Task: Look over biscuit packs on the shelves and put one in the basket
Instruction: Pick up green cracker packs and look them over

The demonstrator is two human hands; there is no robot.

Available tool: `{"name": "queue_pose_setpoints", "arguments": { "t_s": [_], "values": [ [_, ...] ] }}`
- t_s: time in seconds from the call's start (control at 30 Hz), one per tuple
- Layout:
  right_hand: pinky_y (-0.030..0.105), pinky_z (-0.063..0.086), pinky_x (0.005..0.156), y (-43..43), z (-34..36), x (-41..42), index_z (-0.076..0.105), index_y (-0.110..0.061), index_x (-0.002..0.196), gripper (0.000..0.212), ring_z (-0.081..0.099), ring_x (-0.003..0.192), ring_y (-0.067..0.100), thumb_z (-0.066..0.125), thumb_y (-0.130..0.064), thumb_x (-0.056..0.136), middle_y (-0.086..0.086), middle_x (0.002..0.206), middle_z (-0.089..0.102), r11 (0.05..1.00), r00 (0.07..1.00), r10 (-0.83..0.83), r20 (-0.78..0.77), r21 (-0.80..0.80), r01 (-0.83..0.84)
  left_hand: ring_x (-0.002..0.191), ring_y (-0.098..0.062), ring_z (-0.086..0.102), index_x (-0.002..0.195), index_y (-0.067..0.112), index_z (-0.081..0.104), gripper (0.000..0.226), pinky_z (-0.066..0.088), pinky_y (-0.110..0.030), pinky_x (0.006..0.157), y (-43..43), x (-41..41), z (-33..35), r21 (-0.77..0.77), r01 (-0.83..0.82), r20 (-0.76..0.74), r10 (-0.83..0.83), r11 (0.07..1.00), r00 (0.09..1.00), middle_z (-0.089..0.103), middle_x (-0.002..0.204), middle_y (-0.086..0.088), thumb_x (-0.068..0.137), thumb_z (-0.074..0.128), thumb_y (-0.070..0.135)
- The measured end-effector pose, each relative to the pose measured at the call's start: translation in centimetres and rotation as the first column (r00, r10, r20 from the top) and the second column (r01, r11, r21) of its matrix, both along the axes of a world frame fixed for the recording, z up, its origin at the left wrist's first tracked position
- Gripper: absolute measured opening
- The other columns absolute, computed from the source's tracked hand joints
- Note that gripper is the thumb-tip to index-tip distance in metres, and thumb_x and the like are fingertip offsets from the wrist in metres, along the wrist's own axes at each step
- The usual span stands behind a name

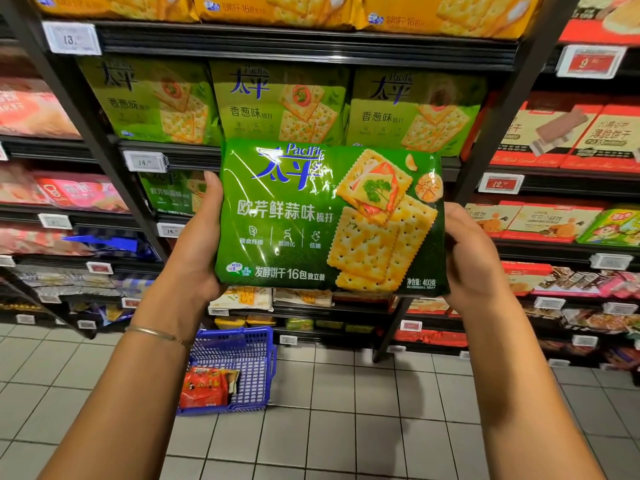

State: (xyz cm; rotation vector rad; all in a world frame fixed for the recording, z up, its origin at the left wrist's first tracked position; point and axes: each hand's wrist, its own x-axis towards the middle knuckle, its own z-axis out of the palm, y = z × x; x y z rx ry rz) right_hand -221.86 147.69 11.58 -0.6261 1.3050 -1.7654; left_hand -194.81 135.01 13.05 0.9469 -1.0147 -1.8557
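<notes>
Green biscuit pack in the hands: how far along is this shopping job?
Picking looks done: one green pack is off the shelves, held label-forward between the left hand and right hand. Looking it over is the step in hand. Left: lowering it into the blue basket on the floor, which holds a red packet.

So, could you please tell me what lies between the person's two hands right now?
In the head view, the green biscuit pack fills the stretch: the left hand grips its left edge, the right hand its right edge.
</notes>
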Motion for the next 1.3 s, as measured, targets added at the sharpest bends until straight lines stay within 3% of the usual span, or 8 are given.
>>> {"name": "queue_pose_setpoints", "arguments": {
  "t_s": [0.17,0.37,0.57,0.67,0.77,0.9,1.03,1.3],
  "values": [
    [0.032,0.059,0.058,-0.4,-0.6,-0.4,0.053,-0.019,0.087,0.021,0.067,0.067,0.017,0.053,-0.011,0.107,0.001,0.075,0.065,0.994,0.986,-0.109,-0.124,-0.012,0.108,0.108,-0.029,0.076,0.129,0.023,0.071,0.071,0.065,-0.044,0.069,-0.1,0.4,-0.5,0.064,0.007,-0.02,-0.006,0.998,1.0,0.076,0.124,-0.01,0.096,0.037,0.076],
    [0.046,0.059,0.08,-0.9,-1.4,-0.4,0.056,-0.014,0.098,0.011,0.065,0.094,0.032,0.053,-0.018,0.108,0.01,0.092,0.066,0.993,0.991,-0.115,-0.073,-0.006,0.114,0.103,-0.031,0.077,0.125,0.02,0.073,0.068,0.064,-0.047,0.065,-0.4,1.0,-0.9,0.119,-0.015,0.005,0.015,0.993,1.0,0.078,0.118,-0.013,0.094,0.045,0.073],
    [0.062,0.054,0.101,-1.5,-2.6,0.6,0.055,0.001,0.13,0.04,0.069,0.118,0.04,0.051,-0.033,0.108,0.023,0.125,0.07,1.0,0.994,-0.009,0.112,0.001,0.009,0.09,-0.027,0.08,0.109,0.019,0.078,0.053,0.063,-0.043,0.058,-0.8,1.0,-0.8,0.061,-0.096,0.046,0.093,0.994,0.995,0.081,0.107,-0.011,0.102,0.047,0.062],
    [0.061,0.056,0.097,-1.6,-3.1,0.5,0.067,-0.009,0.117,0.03,0.071,0.115,0.038,0.052,-0.034,0.108,0.02,0.117,0.074,1.0,0.993,0.025,0.112,-0.001,-0.025,0.088,-0.026,0.08,0.101,0.02,0.082,0.052,0.063,-0.043,0.057,-1.0,1.1,-0.9,0.054,-0.101,0.057,0.098,0.993,0.994,0.081,0.106,-0.01,0.101,0.049,0.061],
    [0.06,0.059,0.092,-1.8,-3.4,0.2,0.074,-0.017,0.098,0.028,0.074,0.108,0.036,0.054,-0.036,0.107,0.016,0.107,0.078,1.0,0.997,0.012,0.075,0.005,-0.012,0.098,-0.026,0.079,0.114,0.021,0.08,0.055,0.064,-0.042,0.064,-0.9,1.4,-0.8,0.04,-0.018,0.02,0.017,0.999,1.0,0.079,0.116,-0.01,0.09,0.056,0.064],
    [0.067,0.052,0.101,-2.1,-4.1,0.3,0.073,-0.011,0.118,0.037,0.072,0.113,0.041,0.052,-0.039,0.107,0.021,0.122,0.074,0.998,0.99,0.022,0.142,0.055,-0.03,0.1,-0.022,0.078,0.108,0.027,0.084,0.041,0.064,-0.038,0.072,-0.8,1.7,-0.3,-0.065,0.086,-0.098,-0.092,0.994,0.991,0.08,0.114,-0.003,0.093,0.058,0.054],
    [0.061,0.053,0.102,-2.0,-5.0,0.3,0.066,-0.012,0.134,0.042,0.072,0.115,0.039,0.047,-0.04,0.109,0.019,0.126,0.073,0.989,0.968,0.054,0.243,0.119,-0.085,0.097,-0.019,0.079,0.104,0.031,0.084,0.04,0.064,-0.034,0.072,-0.7,1.2,0.3,-0.126,0.111,-0.072,-0.12,0.986,0.99,0.081,0.109,0.002,0.098,0.055,0.057],
    [0.045,0.064,0.077,-1.0,-3.4,-0.3,0.08,-0.016,0.111,0.039,0.074,0.109,0.035,0.046,-0.036,0.106,0.014,0.117,0.077,0.994,0.978,0.106,0.178,-0.017,-0.105,0.092,-0.026,0.08,0.102,0.022,0.085,0.043,0.064,-0.04,0.069,-1.1,1.1,-1.4,0.011,0.165,-0.065,-0.164,0.986,0.984,0.081,0.107,-0.009,0.086,0.066,0.057]
  ]
}}
